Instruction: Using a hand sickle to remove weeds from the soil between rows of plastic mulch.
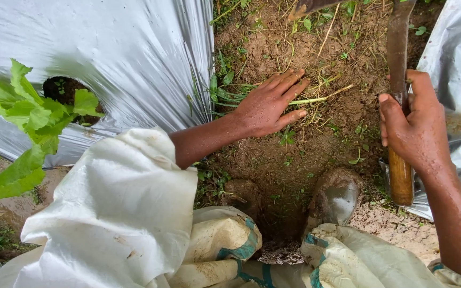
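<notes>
Here, your right hand (414, 125) is wrapped tight around the wooden handle (400, 176) of a long knife, fingers curled over the top of the grip and thumb pressed along its near side. The knife's rust-brown blade (398, 45) runs straight up from your fist and out of the top of the frame, standing over the bare soil (316, 144) of the furrow.

Your left hand (270, 104) lies flat and open on that soil, fingers spread and pointing up and to the right, holding nothing. Under and just past its fingertips lies a small clump of green weed stalks (305, 100), with thin roots and dry straw scattered about them.

On either side of the furrow stretches silver plastic mulch sheeting (134, 53), the left sheet wide and wrinkled, the right one showing only as a strip beside the knife. A round hole in the left sheet (62, 90) holds a young plant with broad, toothed green leaves (25, 114), well apart from both hands.

In the foreground, your pale, mud-stained garment (118, 213) fills the lower frame, and two muddy boots (334, 194) stand planted in the trench between the sheets.
</notes>
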